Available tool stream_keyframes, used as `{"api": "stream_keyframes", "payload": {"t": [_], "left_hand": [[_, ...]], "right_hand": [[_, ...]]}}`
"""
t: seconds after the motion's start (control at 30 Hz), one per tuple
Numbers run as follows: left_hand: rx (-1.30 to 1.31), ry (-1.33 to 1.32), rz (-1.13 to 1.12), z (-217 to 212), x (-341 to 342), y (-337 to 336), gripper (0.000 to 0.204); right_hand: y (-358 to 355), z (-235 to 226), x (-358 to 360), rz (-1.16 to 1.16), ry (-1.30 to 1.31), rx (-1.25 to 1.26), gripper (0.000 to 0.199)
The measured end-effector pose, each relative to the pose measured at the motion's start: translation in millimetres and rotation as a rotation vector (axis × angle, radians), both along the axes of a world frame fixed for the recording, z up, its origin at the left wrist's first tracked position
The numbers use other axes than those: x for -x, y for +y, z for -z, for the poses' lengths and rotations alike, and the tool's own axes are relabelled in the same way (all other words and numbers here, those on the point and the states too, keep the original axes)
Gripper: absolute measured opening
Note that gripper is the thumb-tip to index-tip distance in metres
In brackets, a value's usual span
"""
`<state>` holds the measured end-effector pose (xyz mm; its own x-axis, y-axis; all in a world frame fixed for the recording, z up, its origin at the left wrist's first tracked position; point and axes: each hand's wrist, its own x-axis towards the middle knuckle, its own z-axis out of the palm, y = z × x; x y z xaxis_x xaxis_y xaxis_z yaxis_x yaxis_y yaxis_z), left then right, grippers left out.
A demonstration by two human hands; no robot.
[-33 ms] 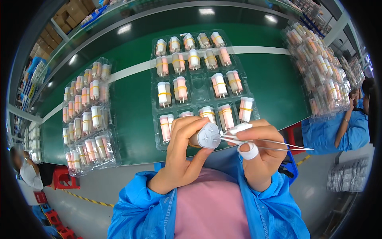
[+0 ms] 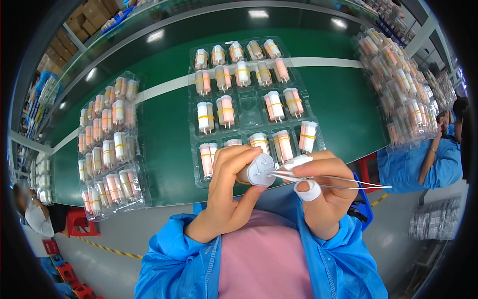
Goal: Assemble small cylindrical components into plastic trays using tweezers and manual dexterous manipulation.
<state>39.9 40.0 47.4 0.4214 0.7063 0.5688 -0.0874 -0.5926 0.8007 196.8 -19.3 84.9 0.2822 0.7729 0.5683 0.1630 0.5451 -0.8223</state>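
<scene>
My left hand [image 2: 224,194] is closed round a banded bundle of cylinders, its round pale-grey end cap [image 2: 260,169] turned toward my right hand. The bundle's body is mostly hidden by my fingers. In my right hand [image 2: 331,194] is a pair of thin metal tweezers [image 2: 361,184], pinched between thumb and fingers, tips at the cap's face. White wrap [image 2: 309,190] covers part of the right thumb, and more white wrap is on a fingertip. Just beyond both hands lies a clear plastic tray [image 2: 250,110] of white, pink and grey cylinder bundles with yellow bands.
A second filled tray [image 2: 142,149] lies to the left on the green work surface [image 2: 167,129]. Stacked filled trays [image 2: 401,89] stand at the right, near a co-worker in a blue sleeve [image 2: 440,167]. Red stools [image 2: 82,223] are on the floor at left.
The tweezers' tips have shifted slightly left onto the cap's face, and my right hand has moved a little with them. My left hand has stayed put.
</scene>
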Motion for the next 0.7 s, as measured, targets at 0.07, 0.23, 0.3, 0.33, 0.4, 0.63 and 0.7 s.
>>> {"api": "stream_keyframes", "payload": {"t": [0.07,0.23,0.3,0.33,0.4,0.63,0.7], "left_hand": [[-0.016,-0.008,0.001,1.0,-0.6,0.2,0.056],[-0.054,0.008,-0.01,-0.4,0.6,0.5,0.057],[-0.066,0.017,-0.02,-0.5,0.9,0.5,0.057],[-0.073,0.019,-0.023,-0.6,0.8,0.7,0.057],[-0.088,0.023,-0.029,-0.9,0.5,1.1,0.057],[-0.085,0.036,-0.042,-2.7,0.1,0.0,0.055],[-0.076,0.018,-0.025,-2.9,-0.2,0.1,0.055]], "right_hand": [[1.6,-2.6,4.8,-0.01,0.02,0.026,0.018],[3.4,-1.3,6.4,0.004,-0.021,0.038,0.018],[4.7,-2.4,7.3,0.006,-0.037,0.031,0.018],[4.6,-2.6,7.6,0.009,-0.041,0.034,0.018],[4.5,-2.9,7.9,0.015,-0.049,0.041,0.018],[5.3,-3.4,7.2,0.024,-0.047,0.044,0.015],[5.1,-3.1,6.7,0.003,-0.025,0.025,0.015]]}}
